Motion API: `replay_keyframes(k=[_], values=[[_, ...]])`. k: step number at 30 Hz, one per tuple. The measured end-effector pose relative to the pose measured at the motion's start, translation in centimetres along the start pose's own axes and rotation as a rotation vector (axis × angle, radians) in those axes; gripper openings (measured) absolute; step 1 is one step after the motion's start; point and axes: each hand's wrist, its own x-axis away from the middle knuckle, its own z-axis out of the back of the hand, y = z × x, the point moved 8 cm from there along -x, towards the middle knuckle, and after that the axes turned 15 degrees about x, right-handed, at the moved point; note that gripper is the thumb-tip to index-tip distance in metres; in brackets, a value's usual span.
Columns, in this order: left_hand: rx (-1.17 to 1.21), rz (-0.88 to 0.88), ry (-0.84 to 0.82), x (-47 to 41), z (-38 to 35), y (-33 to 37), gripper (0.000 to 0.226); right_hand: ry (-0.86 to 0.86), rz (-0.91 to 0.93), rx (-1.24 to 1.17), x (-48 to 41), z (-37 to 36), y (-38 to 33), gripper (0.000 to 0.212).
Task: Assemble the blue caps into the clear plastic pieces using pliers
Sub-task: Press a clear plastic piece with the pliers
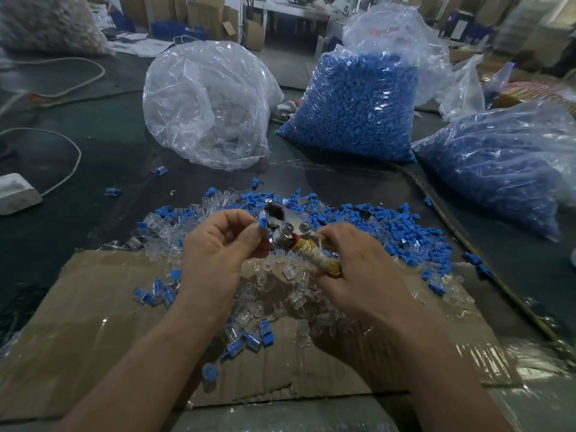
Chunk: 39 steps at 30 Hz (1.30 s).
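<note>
My left hand [218, 244] pinches a clear plastic piece with a blue cap [262, 222] in it, right beside the metal jaws of the pliers [280, 218]. My right hand [358, 263] grips the pliers' tape-wrapped handle [318, 260]. Below both hands lies a heap of loose clear pieces [274, 294]. Loose blue caps [389, 232] spread to the right and behind. Several assembled pieces [249, 338] lie on the cardboard near my left forearm.
A cardboard sheet [93, 322] covers the dark table. At the back stand a bag of clear pieces [205, 104] and two bags of blue caps [358, 101] [505, 160]. A white power block [15, 193] with its cable lies at the left.
</note>
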Motion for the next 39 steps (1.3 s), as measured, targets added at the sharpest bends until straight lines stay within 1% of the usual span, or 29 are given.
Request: replay_keyframes(k=[4, 7, 10, 15, 21, 30, 35, 39], values=[[-0.036, -0.008, 0.007, 0.1, 0.1, -0.1, 0.011, -0.021, -0.006, -0.028, 0.0, -0.2, 0.1, 0.031], [-0.102, -0.05, 0.004, 0.2, -0.1, 0.3, 0.006, -0.024, -0.014, -0.047, 0.0, -0.2, 0.1, 0.028], [-0.174, -0.107, 0.004, 0.3, -0.4, 0.8, 0.016, -0.032, -0.008, -0.058, 0.0, -0.2, 0.1, 0.028], [-0.242, -0.147, -0.004, 0.5, -0.5, 1.2, 0.017, -0.044, -0.005, -0.093, -0.2, -0.2, 0.0, 0.028], [-0.249, -0.134, 0.011, 0.3, -0.3, 1.0, 0.016, -0.045, -0.017, -0.126, -0.3, -0.3, -0.1, 0.023], [-0.229, -0.147, 0.01, 0.5, -0.4, 1.4, 0.014, -0.011, -0.028, -0.113, -0.2, -0.1, 0.0, 0.025], [-0.226, -0.09, 0.024, 0.0, 0.3, 1.1, 0.015, -0.031, -0.041, -0.074, -0.3, -0.8, 0.5, 0.025], [-0.187, -0.059, 0.099, -1.0, 2.3, 2.1, 0.019, 0.022, -0.147, -0.032, -0.2, -0.4, 2.8, 0.04]])
